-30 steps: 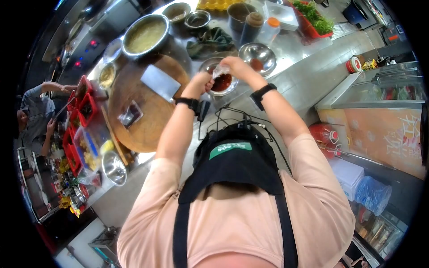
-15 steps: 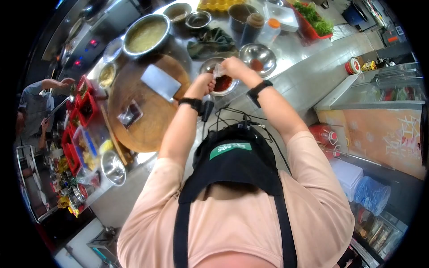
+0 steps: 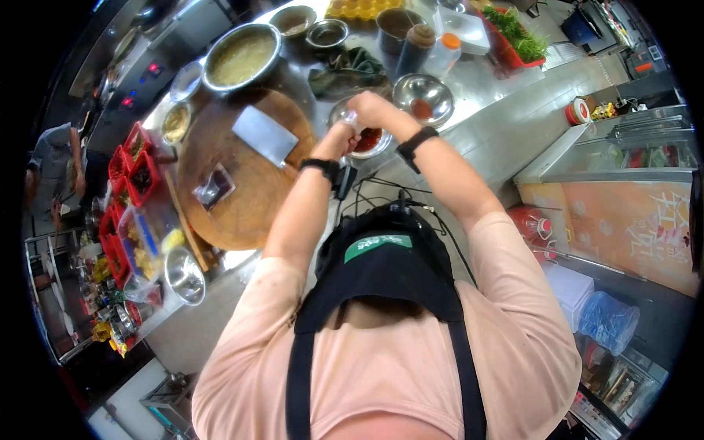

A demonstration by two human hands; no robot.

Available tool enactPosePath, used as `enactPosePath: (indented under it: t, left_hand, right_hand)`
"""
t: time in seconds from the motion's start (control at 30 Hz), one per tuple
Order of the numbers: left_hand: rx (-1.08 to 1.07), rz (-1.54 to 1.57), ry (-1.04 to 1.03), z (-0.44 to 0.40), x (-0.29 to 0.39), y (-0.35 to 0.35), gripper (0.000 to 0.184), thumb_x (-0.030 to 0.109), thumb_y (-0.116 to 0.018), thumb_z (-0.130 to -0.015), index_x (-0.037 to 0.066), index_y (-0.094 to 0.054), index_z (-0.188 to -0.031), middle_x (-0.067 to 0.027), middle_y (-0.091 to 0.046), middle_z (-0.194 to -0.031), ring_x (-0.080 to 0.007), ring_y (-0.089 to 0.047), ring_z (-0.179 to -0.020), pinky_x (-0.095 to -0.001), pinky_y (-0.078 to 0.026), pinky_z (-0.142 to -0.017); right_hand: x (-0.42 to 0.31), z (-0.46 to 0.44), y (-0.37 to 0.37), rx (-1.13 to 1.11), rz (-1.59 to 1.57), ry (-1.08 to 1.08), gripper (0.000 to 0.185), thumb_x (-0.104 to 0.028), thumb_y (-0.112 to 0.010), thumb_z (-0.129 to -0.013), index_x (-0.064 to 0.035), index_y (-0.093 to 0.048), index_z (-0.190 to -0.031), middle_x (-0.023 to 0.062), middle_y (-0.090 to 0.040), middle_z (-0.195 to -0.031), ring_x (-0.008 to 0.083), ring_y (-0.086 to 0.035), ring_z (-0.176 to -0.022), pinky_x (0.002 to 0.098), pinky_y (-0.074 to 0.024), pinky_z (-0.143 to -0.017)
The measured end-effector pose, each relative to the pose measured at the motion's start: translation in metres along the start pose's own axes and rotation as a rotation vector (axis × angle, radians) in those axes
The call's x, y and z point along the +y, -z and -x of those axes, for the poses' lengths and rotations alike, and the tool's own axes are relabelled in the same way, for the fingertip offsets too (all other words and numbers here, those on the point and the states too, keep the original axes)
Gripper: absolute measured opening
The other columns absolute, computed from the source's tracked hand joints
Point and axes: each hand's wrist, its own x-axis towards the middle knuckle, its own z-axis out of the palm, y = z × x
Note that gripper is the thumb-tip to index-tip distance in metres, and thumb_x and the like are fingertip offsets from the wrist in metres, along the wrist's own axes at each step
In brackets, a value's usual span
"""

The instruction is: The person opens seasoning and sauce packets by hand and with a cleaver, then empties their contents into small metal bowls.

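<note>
My left hand [image 3: 340, 139] and my right hand [image 3: 374, 110] meet above a metal bowl [image 3: 375, 152] holding dark red sauce or chilli [image 3: 368, 139]. Both are closed on a small clear plastic bag [image 3: 351, 116], mostly covered by the fingers. Its contents cannot be made out. Beside it, to the right, stands a second metal bowl [image 3: 438, 93] with a little red matter at its bottom. To the left of my left hand, a cleaver [image 3: 265, 135] lies flat on a round wooden chopping board [image 3: 253, 209], along with a small clear packet [image 3: 214, 188] of something dark.
A large pot [image 3: 242, 57] of pale contents and a dark crumpled cloth [image 3: 348, 72] are behind the board. Near the right bowl stand an orange-capped jar [image 3: 444, 53] and a dark bottle [image 3: 416, 48]. Red bins [image 3: 144, 178] line the left, where another person [image 3: 59, 158] stands.
My hands have drawn closer together over the bowl, and less of the bag shows between them. The other person at the left has lowered an arm.
</note>
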Motion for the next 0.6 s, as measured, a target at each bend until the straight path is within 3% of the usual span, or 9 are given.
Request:
enactPosePath:
  t: [0.17,0.27,0.33,0.37,0.4,0.47,0.5,0.6]
  left_hand:
    - [0.044,0.022,-0.047,0.022,0.008,-0.010,0.024,0.019,-0.046,-0.095,0.012,-0.049,-0.073,0.0001,-0.048,-0.054,-0.0093,-0.037,-0.038,-0.0238,-0.023,-0.034]
    - [0.031,0.098,-0.165,0.029,0.008,-0.010,0.023,0.016,-0.049,-0.093,0.009,-0.051,-0.071,-0.0030,-0.050,-0.056,-0.0122,-0.040,-0.040,-0.0268,-0.025,-0.035]
    - [0.231,-0.171,-0.268,0.044,0.015,-0.011,0.023,0.015,-0.053,-0.091,0.006,-0.052,-0.070,-0.0046,-0.051,-0.058,-0.0147,-0.041,-0.042,-0.0294,-0.026,-0.037]
    - [0.271,-0.196,-0.369,0.005,0.004,0.006,0.027,0.027,-0.062,-0.088,0.003,-0.066,-0.077,-0.0124,-0.058,-0.055,-0.0230,-0.052,-0.039,-0.0379,-0.037,-0.036]
    - [0.275,-0.191,-0.369,0.011,0.004,0.006,0.027,0.027,-0.062,-0.088,0.003,-0.066,-0.077,-0.0124,-0.058,-0.055,-0.0230,-0.052,-0.039,-0.0379,-0.037,-0.036]
    - [0.459,-0.418,-0.787,0.027,-0.006,0.006,0.028,0.024,-0.059,-0.090,-0.002,-0.066,-0.082,-0.0212,-0.065,-0.067,-0.0336,-0.064,-0.056,-0.0445,-0.048,-0.052]
    - [0.622,-0.600,-1.022,0.033,-0.012,0.002,0.029,0.026,-0.055,-0.093,-0.001,-0.066,-0.089,-0.0257,-0.066,-0.080,-0.0409,-0.066,-0.078,-0.0487,-0.050,-0.070]
    - [0.695,-0.679,-0.969,0.061,-0.015,-0.016,0.030,0.035,-0.055,-0.094,0.007,-0.066,-0.092,-0.0245,-0.066,-0.081,-0.0459,-0.063,-0.081,-0.0525,-0.050,-0.071]
  right_hand:
    - [0.006,-0.001,-0.019,-0.010,-0.012,-0.098,0.022,-0.006,-0.061,-0.077,-0.0059,-0.070,-0.097,0.0212,-0.068,-0.096,0.0402,-0.064,-0.095,0.0451,-0.0506,-0.081]
    - [0.010,0.007,-0.012,0.068,-0.097,-0.097,0.017,-0.010,-0.064,-0.075,-0.0053,-0.070,-0.091,0.0213,-0.068,-0.094,0.0398,-0.065,-0.094,0.0461,-0.0525,-0.082]
    - [0.019,0.017,-0.006,0.082,-0.159,-0.076,0.019,-0.009,-0.064,-0.075,-0.0066,-0.069,-0.094,0.0195,-0.068,-0.096,0.0392,-0.064,-0.096,0.0451,-0.0519,-0.083]
    - [0.024,0.021,-0.001,0.099,-0.219,-0.053,0.022,-0.007,-0.064,-0.075,-0.0078,-0.068,-0.096,0.0176,-0.068,-0.099,0.0385,-0.063,-0.097,0.0441,-0.0512,-0.084]
    - [0.025,0.029,0.005,0.096,-0.218,-0.047,0.022,-0.007,-0.064,-0.075,-0.0078,-0.068,-0.096,0.0176,-0.068,-0.099,0.0385,-0.063,-0.097,0.0441,-0.0512,-0.084]
    - [0.020,0.056,0.010,0.188,-0.207,0.134,0.033,0.003,-0.063,-0.075,-0.0062,-0.062,-0.107,0.0163,-0.060,-0.108,0.0356,-0.058,-0.102,0.0400,-0.0479,-0.087]
    - [0.019,0.064,0.008,0.154,-0.258,0.134,0.041,0.006,-0.064,-0.073,-0.0074,-0.058,-0.111,0.0143,-0.053,-0.111,0.0363,-0.054,-0.106,0.0403,-0.0463,-0.088]
    - [0.011,0.081,-0.004,0.315,-0.273,0.186,0.033,0.006,-0.061,-0.072,-0.0069,-0.057,-0.102,0.0126,-0.054,-0.103,0.0363,-0.057,-0.098,0.0423,-0.0482,-0.082]
